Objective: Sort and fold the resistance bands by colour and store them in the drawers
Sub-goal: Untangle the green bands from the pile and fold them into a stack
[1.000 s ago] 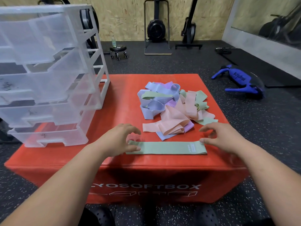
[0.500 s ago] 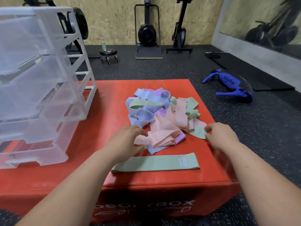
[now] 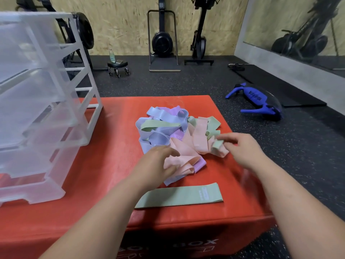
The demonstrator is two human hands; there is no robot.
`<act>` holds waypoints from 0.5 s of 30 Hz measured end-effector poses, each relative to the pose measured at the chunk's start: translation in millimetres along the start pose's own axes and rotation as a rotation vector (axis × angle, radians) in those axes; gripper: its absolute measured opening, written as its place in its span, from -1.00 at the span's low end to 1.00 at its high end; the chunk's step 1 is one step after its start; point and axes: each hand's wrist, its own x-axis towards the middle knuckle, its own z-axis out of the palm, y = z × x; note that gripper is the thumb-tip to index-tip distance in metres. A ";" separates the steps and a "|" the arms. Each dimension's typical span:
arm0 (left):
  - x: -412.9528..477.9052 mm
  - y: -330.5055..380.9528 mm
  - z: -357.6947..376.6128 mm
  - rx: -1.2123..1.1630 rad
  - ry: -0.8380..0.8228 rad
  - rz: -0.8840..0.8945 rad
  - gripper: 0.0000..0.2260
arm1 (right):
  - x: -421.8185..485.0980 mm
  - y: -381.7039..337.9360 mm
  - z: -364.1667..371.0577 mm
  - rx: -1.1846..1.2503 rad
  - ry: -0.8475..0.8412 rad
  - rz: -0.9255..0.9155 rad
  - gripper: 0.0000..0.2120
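A tangled pile of resistance bands (image 3: pixel 169 130) in blue, purple, pink and green lies in the middle of the red soft box (image 3: pixel 112 156). One green band (image 3: pixel 179 196) lies flat and alone near the front edge. My left hand (image 3: pixel 158 160) hovers with relaxed fingers over the pink bands at the pile's near side. My right hand (image 3: pixel 242 149) pinches the end of another green band (image 3: pixel 217 143) at the pile's right edge; motion blur softens the fingers. The clear plastic drawer unit (image 3: pixel 37 109) stands on the left of the box, its drawers partly pulled out.
A blue exercise device (image 3: pixel 257 101) lies on the dark rubber floor to the right. A small wheeled stool (image 3: pixel 118 66) and gym machines (image 3: pixel 162 42) stand by the far wooden wall. A mirror (image 3: pixel 298 28) covers the right wall.
Both hands left the flat green band and moved forward to the pile. My right hand has taken hold of a green band end at the pile's right side.
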 end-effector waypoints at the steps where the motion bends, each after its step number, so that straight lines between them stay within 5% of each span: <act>1: 0.9 3.6 -0.4 -0.038 0.016 0.006 -0.70 | -2.1 -12.2 -3.4 0.072 -0.005 -0.039 -0.60; 8: 9.4 36.0 -4.8 -0.295 0.147 0.012 -0.49 | -29.1 -65.5 5.3 0.284 -0.149 -0.238 -0.46; 15: 17.1 35.6 -1.6 -0.456 0.279 -0.241 -0.84 | -25.9 -68.1 30.3 0.395 -0.229 -0.246 -0.40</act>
